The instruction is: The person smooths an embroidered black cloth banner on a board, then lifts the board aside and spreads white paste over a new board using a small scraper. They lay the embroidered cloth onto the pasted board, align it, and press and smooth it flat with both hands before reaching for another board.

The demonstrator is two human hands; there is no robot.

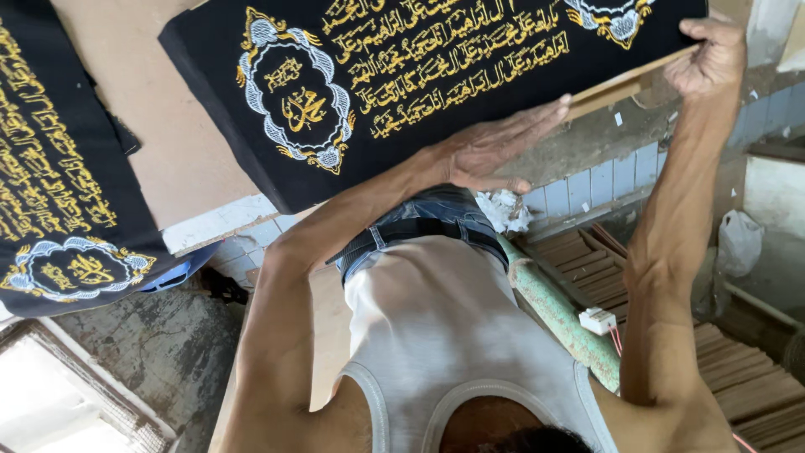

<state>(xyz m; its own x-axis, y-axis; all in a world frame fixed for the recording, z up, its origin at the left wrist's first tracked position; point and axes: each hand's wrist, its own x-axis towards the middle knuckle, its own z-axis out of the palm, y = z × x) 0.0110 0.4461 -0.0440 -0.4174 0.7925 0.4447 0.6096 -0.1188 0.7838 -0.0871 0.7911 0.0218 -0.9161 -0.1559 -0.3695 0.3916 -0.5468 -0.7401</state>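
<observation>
Against the tabletop edge, left hand (pixel 490 151) presses flat, fingers spread, on black embroidered panel (pixel 419 75); right hand (pixel 713 54) grips its wooden frame (pixel 625 84) end.

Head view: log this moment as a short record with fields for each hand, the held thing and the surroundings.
left hand: flat, palm pressed on the lower edge of the black embroidered cloth panel
right hand: grip on the panel's corner, by the wooden frame edge
panel: black, gold script, blue-white medallion, held up tilted
second panel: similar black cloth, at the left
surroundings: wooden slats; green pipe; white plastic bag
</observation>
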